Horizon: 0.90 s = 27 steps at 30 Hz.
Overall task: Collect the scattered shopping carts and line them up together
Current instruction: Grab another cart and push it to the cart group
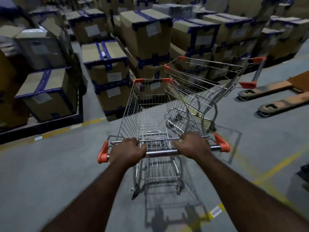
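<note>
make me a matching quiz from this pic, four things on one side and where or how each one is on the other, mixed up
Things:
1. near cart
2. far cart
3. boxes
4. pallet jack forks

Place or state:
A. flat on the floor at the right edge
B. stacked, sealed with blue tape
C. handle gripped by left hand and right hand
D. unheld, angled across, handle at far right

Pairs: 1-C, 2-D, 3-B, 4-A

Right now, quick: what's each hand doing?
Left hand: closed on the handle bar of the near shopping cart.
Right hand: closed on the same bar.
</note>
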### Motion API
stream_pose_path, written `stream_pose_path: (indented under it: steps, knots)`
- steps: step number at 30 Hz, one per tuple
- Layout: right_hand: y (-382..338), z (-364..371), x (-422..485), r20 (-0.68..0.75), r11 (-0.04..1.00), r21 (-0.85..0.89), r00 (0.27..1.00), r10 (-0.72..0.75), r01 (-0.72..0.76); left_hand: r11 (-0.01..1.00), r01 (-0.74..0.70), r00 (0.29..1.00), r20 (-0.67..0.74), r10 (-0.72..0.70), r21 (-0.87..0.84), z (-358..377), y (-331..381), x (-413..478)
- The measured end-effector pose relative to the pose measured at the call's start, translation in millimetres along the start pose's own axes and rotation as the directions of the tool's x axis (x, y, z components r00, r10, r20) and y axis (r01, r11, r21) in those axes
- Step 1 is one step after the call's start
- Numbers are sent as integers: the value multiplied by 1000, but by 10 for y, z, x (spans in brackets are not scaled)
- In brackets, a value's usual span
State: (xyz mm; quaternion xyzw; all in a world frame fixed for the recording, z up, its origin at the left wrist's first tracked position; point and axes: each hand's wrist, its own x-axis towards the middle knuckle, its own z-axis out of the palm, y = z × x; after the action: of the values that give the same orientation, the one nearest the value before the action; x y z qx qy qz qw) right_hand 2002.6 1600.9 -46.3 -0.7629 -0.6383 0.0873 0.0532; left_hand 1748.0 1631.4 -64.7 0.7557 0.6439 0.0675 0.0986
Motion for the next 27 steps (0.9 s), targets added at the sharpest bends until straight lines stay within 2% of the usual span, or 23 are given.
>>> stream_pose_path:
  steps: [13,27]
  knots:
    - [440,-169,1736,-12,1000,14,1000,4,-4,1000,18,1000,5,-18,-13,71,503,1684]
    - [702,-245,2709,30,999,33,999,-12,11,1000,15,999,41,-15,10,162,719,2583]
